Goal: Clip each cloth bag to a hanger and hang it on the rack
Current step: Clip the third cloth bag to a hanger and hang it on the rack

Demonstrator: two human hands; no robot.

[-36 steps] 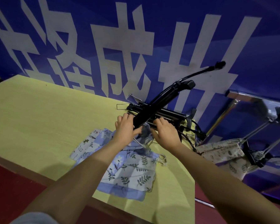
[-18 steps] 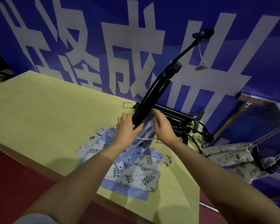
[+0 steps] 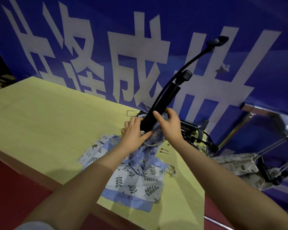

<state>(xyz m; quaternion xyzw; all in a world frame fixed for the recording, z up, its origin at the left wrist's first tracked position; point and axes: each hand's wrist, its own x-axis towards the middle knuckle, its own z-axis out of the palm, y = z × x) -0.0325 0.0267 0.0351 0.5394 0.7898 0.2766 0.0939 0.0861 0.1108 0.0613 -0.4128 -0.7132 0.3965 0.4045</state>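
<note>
A black hanger (image 3: 158,112) is held tilted up over the table (image 3: 40,117), w/ a blue cloth bag (image 3: 156,130) bunched at its lower end. The bar is gripped by the left hand (image 3: 133,135), fingers curled; bag fabric and bar are pinched by the right hand (image 3: 169,123). More bags (image 3: 131,178) lie flat below; a rack (image 3: 249,113) is seen at right. Risk, as judged: fabric could slip free if the clip catches only a thin edge; whether the clip is closed can't be told.
</note>
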